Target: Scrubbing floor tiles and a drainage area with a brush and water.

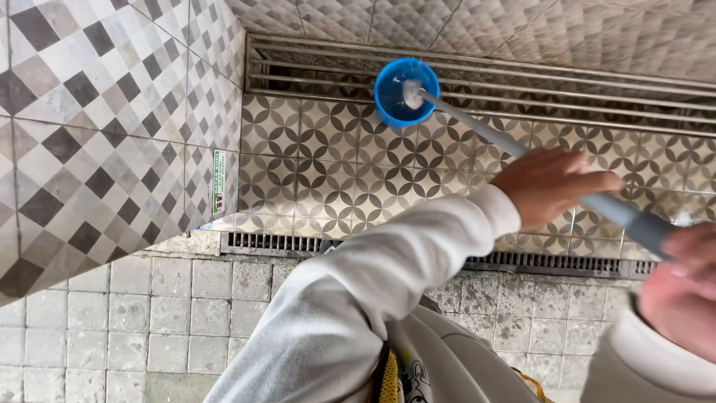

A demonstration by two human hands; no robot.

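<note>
Nearest the camera, the person's pale sweatshirt fills the bottom of the view, with a yellow strap (385,377) at the chest. The right hand (682,287) sits at the lower right edge, blurred and partly cut off; it lies against the near end of a grey pole (522,149), and its fingers seem curled around the thicker grip, though the blur leaves that uncertain. The left sleeve (358,298) runs up from the bottom centre to the left hand (552,186), which is closed over the pole further along, fingers wrapped across the top.

Below the arms lie plain grey square floor tiles (171,313), then a narrow slotted drain (276,242) crossing the floor. Past it comes a band of patterned tiles (328,164) with circle-and-petal shapes. The pole slants away over these to a round blue brush head (406,93), which rests at the edge of a long metal grate (522,82) with parallel bars. At left rises a wall (97,119) of diamond-pattern tiles, with a small sticker (218,183) near its corner.
</note>
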